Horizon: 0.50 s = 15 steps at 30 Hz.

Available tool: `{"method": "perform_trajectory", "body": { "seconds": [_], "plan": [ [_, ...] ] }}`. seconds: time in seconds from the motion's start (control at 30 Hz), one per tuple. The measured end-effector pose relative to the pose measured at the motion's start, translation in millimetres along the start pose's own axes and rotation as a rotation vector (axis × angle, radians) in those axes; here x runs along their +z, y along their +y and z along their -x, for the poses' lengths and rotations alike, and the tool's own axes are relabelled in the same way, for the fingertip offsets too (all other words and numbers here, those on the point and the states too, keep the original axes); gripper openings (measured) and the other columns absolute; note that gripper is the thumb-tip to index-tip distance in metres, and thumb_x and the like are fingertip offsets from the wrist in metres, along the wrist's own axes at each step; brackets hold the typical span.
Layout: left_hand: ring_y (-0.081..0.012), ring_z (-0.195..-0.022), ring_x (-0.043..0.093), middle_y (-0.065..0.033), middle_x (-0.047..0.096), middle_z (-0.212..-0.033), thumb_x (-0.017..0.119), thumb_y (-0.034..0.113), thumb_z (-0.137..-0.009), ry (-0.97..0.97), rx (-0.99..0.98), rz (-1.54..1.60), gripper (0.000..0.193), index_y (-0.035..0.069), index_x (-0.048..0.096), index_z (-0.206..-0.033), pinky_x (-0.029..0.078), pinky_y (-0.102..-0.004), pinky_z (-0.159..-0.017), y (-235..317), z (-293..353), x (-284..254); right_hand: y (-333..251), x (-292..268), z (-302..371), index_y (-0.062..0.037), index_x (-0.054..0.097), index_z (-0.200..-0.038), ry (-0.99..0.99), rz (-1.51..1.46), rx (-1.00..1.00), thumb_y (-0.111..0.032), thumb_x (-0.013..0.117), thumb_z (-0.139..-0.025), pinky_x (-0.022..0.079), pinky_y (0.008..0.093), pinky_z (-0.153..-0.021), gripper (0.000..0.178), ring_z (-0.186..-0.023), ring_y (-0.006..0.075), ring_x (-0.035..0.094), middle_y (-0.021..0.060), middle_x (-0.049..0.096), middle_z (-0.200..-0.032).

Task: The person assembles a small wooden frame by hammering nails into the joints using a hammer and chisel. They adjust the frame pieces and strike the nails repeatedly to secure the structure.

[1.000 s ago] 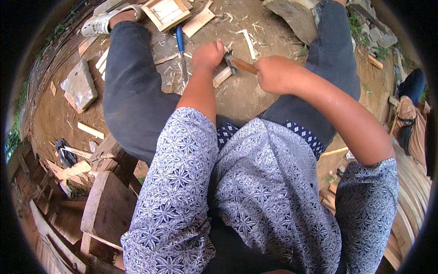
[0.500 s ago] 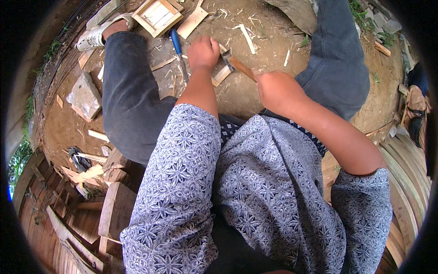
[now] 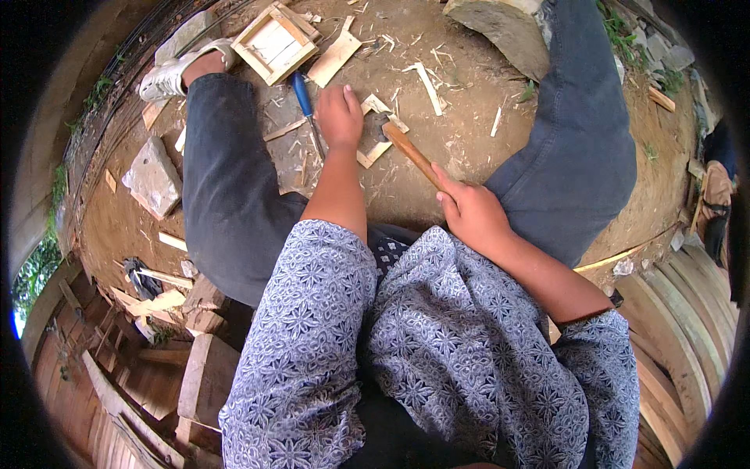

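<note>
My right hand [image 3: 475,216] is closed around the wooden handle of a hammer [image 3: 412,154]. Its dark metal head is over a small frame of pale wood strips [image 3: 376,154] on the ground between my legs. At the left side of this frame my left hand [image 3: 341,117] is closed, with curled fingers that seem to hold its edge; the hand covers that side. Just left of my left hand lies a tool with a blue handle [image 3: 301,94] and a long metal shaft. Whether the hammer head touches the wood I cannot tell.
A square wooden box frame [image 3: 275,43] and a flat wood piece [image 3: 334,61] lie beyond my left hand. Splinters are scattered over the dirt. Large stones [image 3: 153,178] flank my legs, and curved planks [image 3: 676,320] are at the right. Wood scraps [image 3: 156,301] lie at the lower left.
My right hand has drawn nearer to me, and the hammer handle now slants more steeply. My left hand stays beside the small wooden frame. The whole view has shifted slightly.
</note>
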<state>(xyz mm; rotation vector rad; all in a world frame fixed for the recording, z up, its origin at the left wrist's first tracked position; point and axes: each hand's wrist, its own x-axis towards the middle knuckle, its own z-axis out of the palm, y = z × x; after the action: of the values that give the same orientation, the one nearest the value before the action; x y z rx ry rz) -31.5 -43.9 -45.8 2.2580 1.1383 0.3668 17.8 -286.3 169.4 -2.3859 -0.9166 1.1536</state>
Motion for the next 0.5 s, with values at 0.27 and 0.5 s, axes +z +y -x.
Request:
{"method": "perform_trajectory", "body": {
  "seconds": [0.27, 0.5],
  "plan": [
    [-0.0082, -0.068, 0.057, 0.0020, 0.061, -0.076, 0.069, 0.043, -0.092, -0.784, -0.527, 0.691, 0.033, 0.011, 0.069, -0.098, 0.046, -0.0255, -0.062, 48.2, -30.9, -56.2, 12.5, 2.8, -4.2, -0.0132, 0.047, -0.145, 0.134, -0.099, -0.089, -0.013, 0.057, -0.093, 0.048, 0.0468, -0.067, 0.053, -0.074, 0.0401, 0.063, 0.0227, 0.063, -0.080],
    [-0.0051, -0.075, 0.053, 0.0069, 0.061, -0.081, 0.074, 0.034, -0.090, -0.642, -0.183, 0.660, 0.024, 0.012, 0.068, -0.095, 0.044, -0.0238, -0.067, 56.2, -22.0, -66.5, 23.0, 11.6, -3.8, -0.0164, 0.047, -0.146, 0.130, -0.157, -0.101, -0.014, 0.057, -0.094, 0.049, 0.0447, -0.069, 0.053, -0.078, 0.0390, 0.064, 0.0235, 0.063, -0.082]
  ]
}}
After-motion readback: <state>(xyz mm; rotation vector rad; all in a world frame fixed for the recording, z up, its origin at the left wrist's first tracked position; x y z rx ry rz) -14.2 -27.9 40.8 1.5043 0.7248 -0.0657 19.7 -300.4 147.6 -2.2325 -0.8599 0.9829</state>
